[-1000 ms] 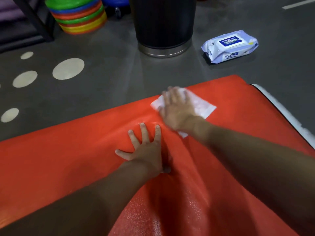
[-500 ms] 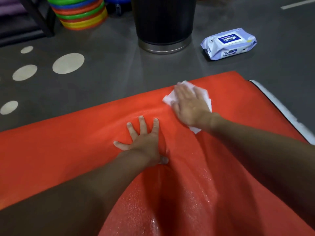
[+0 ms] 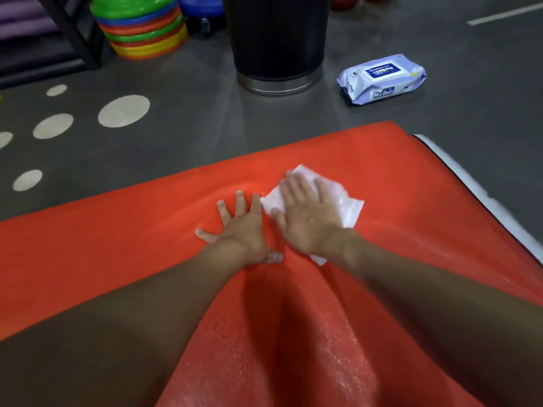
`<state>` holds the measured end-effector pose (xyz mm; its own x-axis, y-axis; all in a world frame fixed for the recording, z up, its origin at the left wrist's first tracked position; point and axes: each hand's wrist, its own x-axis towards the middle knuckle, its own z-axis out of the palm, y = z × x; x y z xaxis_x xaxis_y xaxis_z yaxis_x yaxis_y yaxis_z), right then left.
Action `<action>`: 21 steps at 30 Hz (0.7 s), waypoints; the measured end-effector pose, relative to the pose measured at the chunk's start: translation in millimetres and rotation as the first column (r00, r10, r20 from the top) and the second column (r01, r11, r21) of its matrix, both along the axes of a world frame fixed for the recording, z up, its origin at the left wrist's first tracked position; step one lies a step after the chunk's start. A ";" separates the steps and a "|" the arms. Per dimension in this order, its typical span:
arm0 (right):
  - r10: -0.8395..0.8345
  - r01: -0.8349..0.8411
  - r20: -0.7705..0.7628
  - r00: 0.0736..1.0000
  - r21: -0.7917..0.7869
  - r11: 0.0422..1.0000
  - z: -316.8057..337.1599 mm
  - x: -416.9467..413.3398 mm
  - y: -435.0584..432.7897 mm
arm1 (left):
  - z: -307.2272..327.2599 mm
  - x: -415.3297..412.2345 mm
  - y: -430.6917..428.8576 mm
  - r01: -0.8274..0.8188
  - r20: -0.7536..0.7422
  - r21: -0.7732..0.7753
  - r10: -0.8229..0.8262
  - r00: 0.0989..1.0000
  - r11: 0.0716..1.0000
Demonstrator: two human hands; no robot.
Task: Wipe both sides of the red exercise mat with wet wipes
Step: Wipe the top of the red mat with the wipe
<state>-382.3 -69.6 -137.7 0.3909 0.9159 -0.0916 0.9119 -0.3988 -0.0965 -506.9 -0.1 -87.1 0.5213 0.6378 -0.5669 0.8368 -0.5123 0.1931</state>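
We see the red exercise mat spread flat on the grey floor, filling the lower part of the view, with both bare forearms reaching out over it. The left hand lies palm down on the mat, its fingers straight and splayed, grasping nothing, only pressing on the red surface. Just to its right, almost touching it, the right hand lies flat on a white wet wipe. Its fingers too are straight and released rather than curled, so the wipe is pinned under the palm against the mat (the hand is slightly blurred). Corners of the wipe stick out beyond the fingertips, to the right of the hand and below the wrist.

The mat near us glistens with fine specks. Along its right edge runs a white strip with a dark border.

On the floor beyond the mat, well apart from the hands, lies a pack of wet wipes, pale with a blue label. To its left stands a black bin with a metal base rim. Further left we make out a stack of coloured rings in green, blue, orange and yellow. Pale round dots mark the floor at the left, and a white line crosses it at the top right.
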 end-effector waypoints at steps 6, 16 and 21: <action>-0.080 0.080 -0.041 0.996 0.004 0.997 4.5 30.3 -12.3 | 6.8 -39.2 -23.7 0.147 -0.145 -0.065 -0.155 0.977 0.987; -0.057 0.057 -0.025 0.998 -0.011 0.998 5.3 23.8 -62.6 | 4.3 -58.0 -43.8 0.178 -0.151 -0.020 -0.179 0.972 0.984; -0.029 0.029 -0.046 0.999 -0.011 1.000 1.9 -41.9 -69.9 | 9.2 -61.0 -49.3 0.179 -0.143 0.021 -0.174 0.974 0.984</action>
<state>-424.2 -139.5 -135.8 0.4122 0.9033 -0.1191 0.8948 -0.4260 -0.1338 -567.9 -49.4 -77.9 0.5445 0.5625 -0.6222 0.7499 -0.6587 0.0608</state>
